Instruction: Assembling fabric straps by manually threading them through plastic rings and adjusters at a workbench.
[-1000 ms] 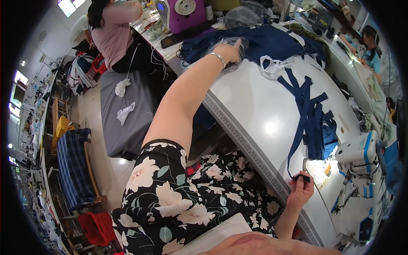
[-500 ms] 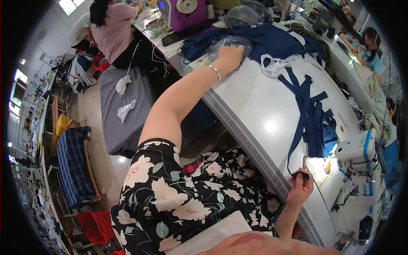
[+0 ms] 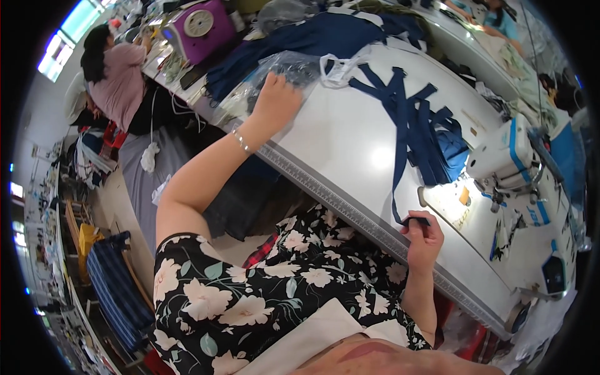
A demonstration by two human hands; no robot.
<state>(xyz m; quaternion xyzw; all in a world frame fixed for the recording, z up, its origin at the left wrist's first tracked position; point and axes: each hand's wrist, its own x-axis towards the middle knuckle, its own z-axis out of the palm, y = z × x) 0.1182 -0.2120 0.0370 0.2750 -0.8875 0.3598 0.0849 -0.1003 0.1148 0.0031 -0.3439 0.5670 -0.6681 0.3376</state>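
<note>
My left hand, wearing a bracelet on the wrist, is closed at the near side of a crumpled clear plastic bag. Its fingertips are turned away, so what lies in them is hidden. Down by the table's near edge, my right hand pinches the end of a navy fabric strap. That strap runs up from my fingers to a loose pile of navy straps on the white table. Past the bag lies a spread of navy cloth, with a white looped strip at its near side.
A white-and-blue sewing machine stands at the right with its lamp lit. A ruler strip runs along the near table edge. A purple box with a round grille stands at the far left. A person in pink works beyond.
The whole view has shifted, with the table now further left and up. My left hand has drawn back toward me from the plastic bag. My right hand keeps its pinch on the strap.
</note>
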